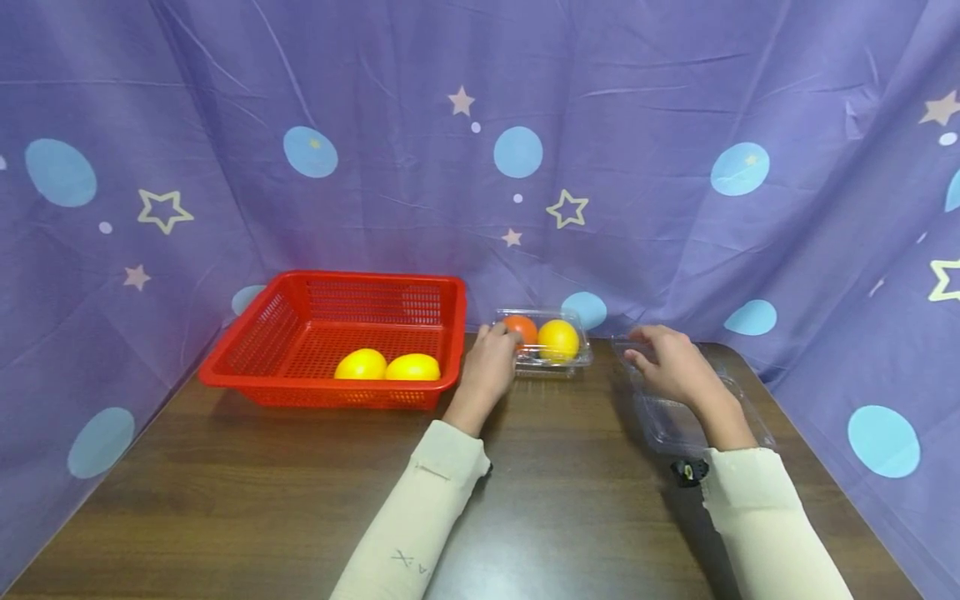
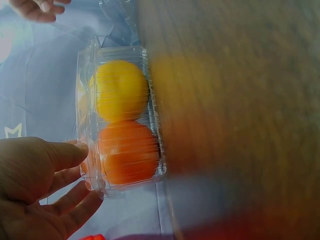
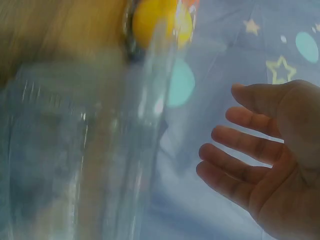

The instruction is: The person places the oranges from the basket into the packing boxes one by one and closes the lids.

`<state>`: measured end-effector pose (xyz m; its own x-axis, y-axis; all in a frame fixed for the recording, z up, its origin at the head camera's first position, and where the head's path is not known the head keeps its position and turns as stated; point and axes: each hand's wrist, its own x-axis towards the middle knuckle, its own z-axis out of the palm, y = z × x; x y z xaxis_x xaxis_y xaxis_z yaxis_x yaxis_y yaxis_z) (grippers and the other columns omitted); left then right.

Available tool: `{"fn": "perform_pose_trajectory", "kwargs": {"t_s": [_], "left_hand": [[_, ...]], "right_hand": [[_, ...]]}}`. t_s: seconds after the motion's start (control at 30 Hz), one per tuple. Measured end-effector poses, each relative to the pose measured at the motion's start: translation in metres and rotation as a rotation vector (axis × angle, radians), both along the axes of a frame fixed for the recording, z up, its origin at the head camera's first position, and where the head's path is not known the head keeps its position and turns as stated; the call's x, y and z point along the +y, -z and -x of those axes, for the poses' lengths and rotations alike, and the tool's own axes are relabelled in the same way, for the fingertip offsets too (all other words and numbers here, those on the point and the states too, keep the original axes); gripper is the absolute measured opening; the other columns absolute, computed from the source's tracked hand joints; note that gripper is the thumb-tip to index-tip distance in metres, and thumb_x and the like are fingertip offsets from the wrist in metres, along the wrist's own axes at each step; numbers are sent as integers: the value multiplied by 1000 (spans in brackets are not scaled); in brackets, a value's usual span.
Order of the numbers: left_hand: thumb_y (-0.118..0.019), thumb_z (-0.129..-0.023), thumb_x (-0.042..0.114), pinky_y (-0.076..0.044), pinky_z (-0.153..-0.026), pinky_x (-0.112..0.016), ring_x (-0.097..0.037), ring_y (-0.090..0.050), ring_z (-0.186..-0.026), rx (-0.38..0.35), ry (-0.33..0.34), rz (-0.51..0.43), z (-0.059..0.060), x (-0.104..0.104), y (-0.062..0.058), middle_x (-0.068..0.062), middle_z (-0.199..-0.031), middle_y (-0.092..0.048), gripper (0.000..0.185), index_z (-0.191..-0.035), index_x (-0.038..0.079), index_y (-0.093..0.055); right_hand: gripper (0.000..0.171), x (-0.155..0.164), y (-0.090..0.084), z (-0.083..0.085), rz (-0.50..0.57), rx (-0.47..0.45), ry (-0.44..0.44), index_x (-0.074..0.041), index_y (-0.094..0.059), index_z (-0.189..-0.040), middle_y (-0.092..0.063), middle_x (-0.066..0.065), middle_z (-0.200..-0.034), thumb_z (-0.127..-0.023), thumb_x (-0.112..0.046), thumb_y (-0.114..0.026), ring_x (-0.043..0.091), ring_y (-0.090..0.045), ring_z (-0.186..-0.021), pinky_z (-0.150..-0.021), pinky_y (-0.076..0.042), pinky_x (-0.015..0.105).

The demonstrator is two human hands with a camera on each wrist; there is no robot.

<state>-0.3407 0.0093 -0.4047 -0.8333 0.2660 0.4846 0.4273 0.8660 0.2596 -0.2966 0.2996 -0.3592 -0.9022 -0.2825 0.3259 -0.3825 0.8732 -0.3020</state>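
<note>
**Two hands at two clear containers**

While the left hand rests against the near left end of a clear plastic fruit box, its fingers lie loosely spread and nearly straight, the fingertips touching the box's wall without curling round it. The box stands at the far edge of the brown table, just right of a red basket, and holds an orange-red fruit beside a yellow fruit.

The right hand hovers over the far end of a second, empty clear container, which lies on the table's right side, well apart from the fruit box. In the right wrist view its fingers are spread and gently bent, the palm open and holding nothing; whether they touch the container cannot be told.

Two yellow fruits lie side by side in the basket's near part. A purple cloth with stars and blue dots hangs behind.
</note>
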Motion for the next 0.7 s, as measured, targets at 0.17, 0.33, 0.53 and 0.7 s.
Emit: {"fn": "perform_pose_trajectory", "kwargs": {"t_s": [0.17,0.33,0.53,0.7], "left_hand": [[-68,-93,5,-57,-74,-40,-29,-58,-95,3,-1,4,1,0,1,-8,-109,-68,21,-109,15,-78],[-67,-93,3,-57,-74,-40,-30,-58,-96,1,3,9,1,0,1,-9,-110,-68,23,-109,15,-78],[-66,-93,3,-57,-74,-40,-30,-57,-96,-9,10,1,2,-1,2,-10,-111,-67,23,-109,14,-78],[-66,-93,3,-57,-74,-41,-30,-57,-97,-21,13,-5,2,0,2,-10,-111,-67,23,-110,14,-78]], "right_hand": [[37,24,-5,-9,-10,-12,45,8,-63,-126,-65,30,-123,-101,-20,-64,47,-64,-110,-92,-49,61],[39,48,-7,-14,-23,-7,89,8,-63,-124,-67,30,-116,-101,-23,-64,45,-66,-103,-87,-50,61],[38,74,-5,-14,-22,-32,127,9,-62,-120,-70,28,-105,-101,-23,-64,46,-67,-98,-86,-49,62],[37,95,2,-11,-10,-25,139,12,-62,-118,-70,31,-104,-100,-20,-64,50,-66,-96,-86,-49,64]]}}
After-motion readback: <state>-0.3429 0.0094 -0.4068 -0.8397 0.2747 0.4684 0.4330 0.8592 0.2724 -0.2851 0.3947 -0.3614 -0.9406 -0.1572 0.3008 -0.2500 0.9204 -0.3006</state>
